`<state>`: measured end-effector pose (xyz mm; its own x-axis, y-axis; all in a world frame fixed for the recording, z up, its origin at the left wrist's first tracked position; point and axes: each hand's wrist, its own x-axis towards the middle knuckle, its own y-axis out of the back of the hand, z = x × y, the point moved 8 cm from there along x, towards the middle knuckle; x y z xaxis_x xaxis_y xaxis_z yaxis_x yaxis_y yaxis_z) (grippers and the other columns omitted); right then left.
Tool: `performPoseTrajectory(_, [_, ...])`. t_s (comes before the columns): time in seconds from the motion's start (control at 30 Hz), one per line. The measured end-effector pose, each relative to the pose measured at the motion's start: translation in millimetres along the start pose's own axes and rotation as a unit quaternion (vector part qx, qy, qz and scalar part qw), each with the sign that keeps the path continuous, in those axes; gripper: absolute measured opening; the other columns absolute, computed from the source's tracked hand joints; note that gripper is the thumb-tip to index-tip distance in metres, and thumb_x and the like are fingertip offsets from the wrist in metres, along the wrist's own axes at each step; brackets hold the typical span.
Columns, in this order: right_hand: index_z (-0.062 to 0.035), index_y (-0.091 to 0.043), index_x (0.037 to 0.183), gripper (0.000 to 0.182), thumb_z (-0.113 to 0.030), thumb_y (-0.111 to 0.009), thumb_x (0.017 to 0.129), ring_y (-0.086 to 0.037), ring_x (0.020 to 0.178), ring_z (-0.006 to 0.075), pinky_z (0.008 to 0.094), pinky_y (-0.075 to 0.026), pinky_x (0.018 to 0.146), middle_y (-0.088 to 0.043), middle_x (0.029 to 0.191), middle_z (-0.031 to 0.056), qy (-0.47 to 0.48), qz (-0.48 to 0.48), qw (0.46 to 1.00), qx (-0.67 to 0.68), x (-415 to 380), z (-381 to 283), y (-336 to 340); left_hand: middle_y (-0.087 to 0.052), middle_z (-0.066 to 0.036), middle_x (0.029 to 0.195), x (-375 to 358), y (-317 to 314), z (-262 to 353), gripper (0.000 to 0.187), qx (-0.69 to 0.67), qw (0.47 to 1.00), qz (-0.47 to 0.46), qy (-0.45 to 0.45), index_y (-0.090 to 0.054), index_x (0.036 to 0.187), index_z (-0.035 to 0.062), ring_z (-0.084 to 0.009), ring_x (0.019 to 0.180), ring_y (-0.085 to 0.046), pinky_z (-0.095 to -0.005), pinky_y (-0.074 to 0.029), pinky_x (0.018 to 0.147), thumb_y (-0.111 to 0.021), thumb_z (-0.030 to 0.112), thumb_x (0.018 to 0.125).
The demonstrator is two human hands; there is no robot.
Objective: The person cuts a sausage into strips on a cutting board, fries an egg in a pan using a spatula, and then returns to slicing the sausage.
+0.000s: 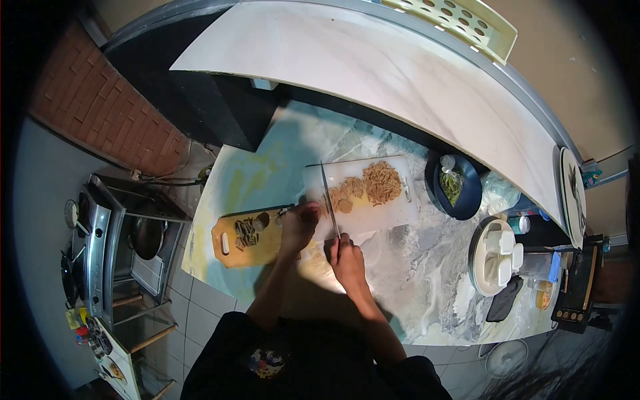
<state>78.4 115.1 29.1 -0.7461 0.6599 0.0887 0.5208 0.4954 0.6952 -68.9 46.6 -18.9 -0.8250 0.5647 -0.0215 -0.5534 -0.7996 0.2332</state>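
Note:
My right hand (347,261) is wrapped around the handle of a long knife (329,190), its blade pointing away from me across a white cutting board (400,217). Left of the blade, my left hand (301,225) has its fingers curled down at the board's left end; whatever they hold is hidden under them. Light brown slices (341,200) lie just right of the blade. Farther right is a heap of brown strips (382,183). Beside my left forearm, a wooden cutting board (233,257) bears dark, greyish cut pieces (247,232).
A dark bowl (435,190) with a bag of greens (451,185) stands right of the white board. Nearer me are a round tray (481,283) with white containers (500,253) and a black cloth (505,300). A raised shelf (373,73) borders the far side. A stove (99,247) stands left.

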Motion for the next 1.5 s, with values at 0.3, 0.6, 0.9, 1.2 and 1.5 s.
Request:
performPoseTrajectory(0.3, [0.0026, -0.051, 0.087, 0.018, -0.015, -0.049, 0.092, -0.057, 0.059, 0.0462, 0.0523, -0.046, 0.052, -0.057, 0.062, 0.0271, -0.079, -0.021, 0.997, -0.015, 8.4, 9.4, 27.5, -0.067, -0.010, 0.080, 4.1, -0.7, 31.3, 0.022, 0.038, 0.999, -0.025, -0.010, -0.065, 0.099, 0.0025, -0.0194, 0.069, -0.065, -0.0302, -0.051, 0.065, -0.068, 0.006, 0.078])
performPoseTrajectory(0.6, [0.0022, -0.052, 0.079, 0.021, -0.013, -0.051, 0.092, -0.056, 0.051, 0.0421, 0.0476, -0.041, 0.047, -0.053, 0.053, 0.0235, -0.061, 0.043, 0.997, -0.019, 4.1, 18.2, 36.8, -0.058, -0.014, 0.099, 15.9, -49.4, 66.0, 0.035, 0.202, 0.950, -0.092, -0.220, -0.064, 0.102, 0.0047, -0.0331, 0.094, -0.055, -0.0401, -0.046, 0.082, -0.075, 0.010, 0.069])
performPoseTrajectory(0.9, [0.0036, -0.052, 0.078, 0.023, -0.014, -0.050, 0.093, -0.056, 0.051, 0.0417, 0.0458, -0.041, 0.047, -0.053, 0.055, 0.0240, -0.089, 0.047, 0.995, -0.002, 1.3, 24.2, 44.1, -0.062, -0.013, 0.080, 20.8, -55.7, 76.6, 0.024, 0.179, 0.944, -0.128, -0.244, -0.060, 0.084, 0.0024, -0.0310, 0.081, -0.059, -0.0401, -0.047, 0.073, -0.074, 0.012, 0.068])
performPoseTrajectory(1.2, [0.0015, -0.050, 0.081, 0.019, -0.014, -0.050, 0.092, -0.056, 0.057, 0.0457, 0.0506, -0.042, 0.049, -0.053, 0.057, 0.0266, -0.111, 0.029, 0.993, 0.031, 4.1, 22.4, 49.3, -0.064, -0.013, 0.071, 25.5, -37.4, 62.2, 0.014, 0.086, 0.979, -0.082, -0.169, -0.061, 0.083, -0.0005, -0.0221, 0.059, -0.061, -0.0329, -0.049, 0.061, -0.070, 0.009, 0.078])
performPoseTrajectory(1.5, [0.0044, -0.054, 0.081, 0.025, -0.016, -0.049, 0.094, -0.058, 0.054, 0.0415, 0.0455, -0.043, 0.049, -0.056, 0.059, 0.0238, -0.106, 0.031, 0.994, 0.024, -1.4, 26.3, 45.1, -0.064, -0.009, 0.081, 23.1, -19.8, 53.1, 0.017, -0.050, 0.981, -0.113, -0.149, -0.060, 0.105, 0.0002, -0.0120, 0.070, -0.061, -0.0253, -0.048, 0.059, -0.059, 0.001, 0.087])
